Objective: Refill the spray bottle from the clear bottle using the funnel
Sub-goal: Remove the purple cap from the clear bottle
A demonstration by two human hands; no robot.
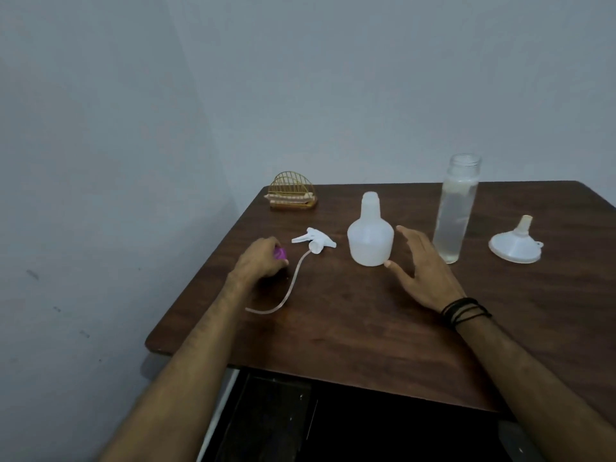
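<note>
The white spray bottle (370, 235) stands upright and uncapped in the middle of the brown table (333, 328). Its trigger head (315, 241) lies to its left with the thin tube (290, 288) curving toward me. My left hand (261, 260) curls round a small purple cap (280, 252) on the table, left of the trigger head. My right hand (420, 268) is spread beside the spray bottle's right side, thumb tip at its base. The tall clear bottle (455, 211), open and holding clear liquid, stands further right. The white funnel (515, 243) sits upside down at the far right.
A gold wire holder (293, 193) with folded cloth sits at the table's back left corner. Grey walls close in behind and to the left. The table's near edge runs above a dark space below.
</note>
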